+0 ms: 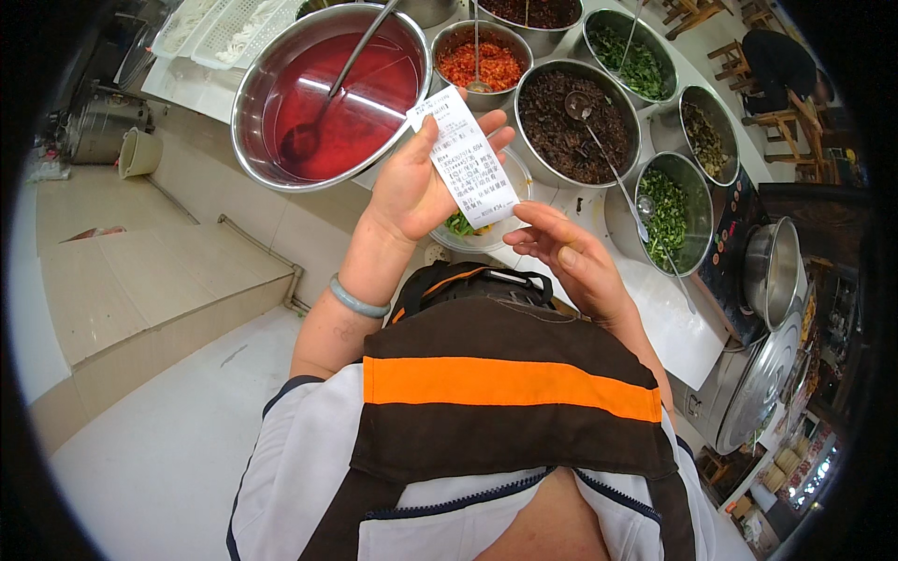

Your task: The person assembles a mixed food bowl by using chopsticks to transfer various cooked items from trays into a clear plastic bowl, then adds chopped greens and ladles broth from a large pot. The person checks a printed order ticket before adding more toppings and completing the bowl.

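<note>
A white printed receipt (472, 173) is pinched between thumb and fingers of the left hand (405, 192), above the table (641, 290) and partly over a bowl of vegetables (520, 182). The right hand (582, 264) is held loosely curled, thumb and fingers apart, fingertips at the receipt's lower corner; whether it is touched cannot be told. To the left, red liquid is held in a wide steel basin (249, 136).
</note>
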The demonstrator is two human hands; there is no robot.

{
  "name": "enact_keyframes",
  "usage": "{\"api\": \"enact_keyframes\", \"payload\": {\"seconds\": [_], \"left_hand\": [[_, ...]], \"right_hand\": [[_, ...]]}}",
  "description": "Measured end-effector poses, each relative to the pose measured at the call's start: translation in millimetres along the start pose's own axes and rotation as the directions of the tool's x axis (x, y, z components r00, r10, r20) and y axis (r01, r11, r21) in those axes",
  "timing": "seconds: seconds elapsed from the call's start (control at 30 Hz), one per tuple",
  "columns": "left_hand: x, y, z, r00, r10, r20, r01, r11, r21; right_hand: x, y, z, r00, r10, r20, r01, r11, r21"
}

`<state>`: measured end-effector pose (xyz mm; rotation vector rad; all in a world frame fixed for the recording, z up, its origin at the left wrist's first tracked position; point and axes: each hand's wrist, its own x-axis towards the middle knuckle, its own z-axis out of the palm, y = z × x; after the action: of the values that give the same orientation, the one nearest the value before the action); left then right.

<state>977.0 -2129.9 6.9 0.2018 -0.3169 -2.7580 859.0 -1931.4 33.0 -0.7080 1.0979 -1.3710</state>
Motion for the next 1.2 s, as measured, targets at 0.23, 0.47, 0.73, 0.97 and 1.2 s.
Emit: {"api": "enact_keyframes", "payload": {"seconds": [0.23, 0.47, 0.73, 0.97, 1.2], "left_hand": [[-3, -3, 5, 1.0, 0.003, -0.031, -0.002, 1.0, 0.03], [-5, -5, 4, 1.0, 0.004, -0.005, -0.003, 1.0, 0.029], [-7, -7, 2, 1.0, -0.003, 0.005, 0.003, 1.0, 0.009], [-6, -7, 2, 1.0, -0.007, 0.001, 0.007, 1.0, -0.002], [-3, -6, 4, 1.0, -0.015, -0.013, 0.015, 1.0, -0.014]], "right_hand": [[-4, 3, -1, 1.0, 0.015, -0.007, -0.014, 1.0, 0.016], [-8, 4, 2, 0.999, 0.037, -0.019, -0.035, 0.996, 0.084], [-11, 5, 5, 0.998, 0.052, -0.032, -0.048, 0.991, 0.128], [-11, 7, 3, 0.999, 0.045, -0.022, -0.041, 0.987, 0.154], [-10, 9, 1, 1.0, 0.022, -0.011, -0.02, 0.982, 0.185]]}}
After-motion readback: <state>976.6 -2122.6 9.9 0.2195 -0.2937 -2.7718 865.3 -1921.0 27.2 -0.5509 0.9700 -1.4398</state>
